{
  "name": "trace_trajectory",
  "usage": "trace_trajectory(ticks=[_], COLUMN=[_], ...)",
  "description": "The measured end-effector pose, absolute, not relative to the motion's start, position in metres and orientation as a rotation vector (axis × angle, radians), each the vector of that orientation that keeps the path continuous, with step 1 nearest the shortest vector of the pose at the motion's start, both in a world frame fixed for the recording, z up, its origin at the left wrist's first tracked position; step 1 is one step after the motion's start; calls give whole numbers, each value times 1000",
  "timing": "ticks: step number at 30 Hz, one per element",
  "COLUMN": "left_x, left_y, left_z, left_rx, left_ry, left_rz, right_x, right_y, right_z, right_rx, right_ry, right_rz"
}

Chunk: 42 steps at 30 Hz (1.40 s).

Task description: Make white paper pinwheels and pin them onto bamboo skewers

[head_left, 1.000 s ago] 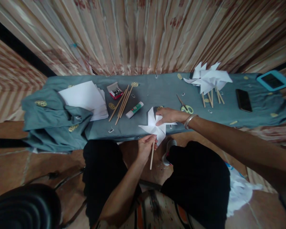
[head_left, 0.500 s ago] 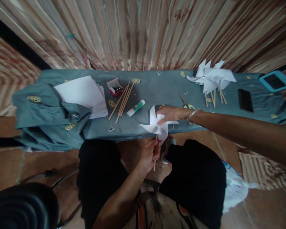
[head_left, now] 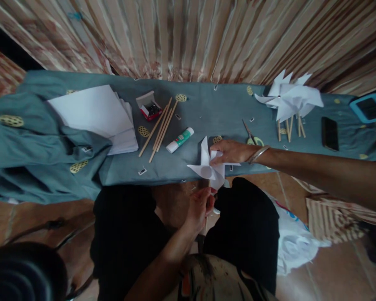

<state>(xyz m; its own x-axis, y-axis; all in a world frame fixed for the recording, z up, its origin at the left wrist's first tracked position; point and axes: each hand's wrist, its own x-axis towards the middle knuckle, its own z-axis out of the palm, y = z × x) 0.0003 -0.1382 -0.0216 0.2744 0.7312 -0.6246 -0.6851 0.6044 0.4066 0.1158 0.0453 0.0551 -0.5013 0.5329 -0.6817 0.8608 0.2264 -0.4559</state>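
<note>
A white paper pinwheel (head_left: 207, 172) on a wooden stick is held at the near edge of the cloth-covered table. My left hand (head_left: 200, 207) is closed round the stick below the vanes, over the gap between my knees. From the right, my right hand (head_left: 229, 151) grips the pinwheel's upper vanes between thumb and fingers; its fingertips partly cover the paper's centre. Scissors (head_left: 253, 137) with pale green handles lie just beyond the right wrist. A glue stick (head_left: 180, 140) rests left of the pinwheel.
Several wooden sticks (head_left: 160, 130) lie beside a small open red-and-white box (head_left: 149, 106) of dark metal bits. At left is a stack of white paper (head_left: 90, 110). Several pinwheels (head_left: 296, 97), a phone (head_left: 330, 133) and a blue-framed device (head_left: 370, 108) are at right.
The view has shifted a little, so the table appears nearer. Both hands keep their hold on the pinwheel, which has barely moved relative to the table.
</note>
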Motion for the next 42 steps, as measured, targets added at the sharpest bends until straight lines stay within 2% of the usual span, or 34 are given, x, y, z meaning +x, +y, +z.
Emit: trace_trajectory(ticks=[5, 42], left_x=[0, 4], left_y=[-138, -138], left_z=[-22, -16], left_rx=[46, 86], left_ry=[847, 824], left_rz=[937, 971], right_x=[115, 121], right_y=[43, 44], right_z=[57, 49], right_rx=[1307, 1359], right_ry=[2078, 2139], right_rz=[-1249, -1173])
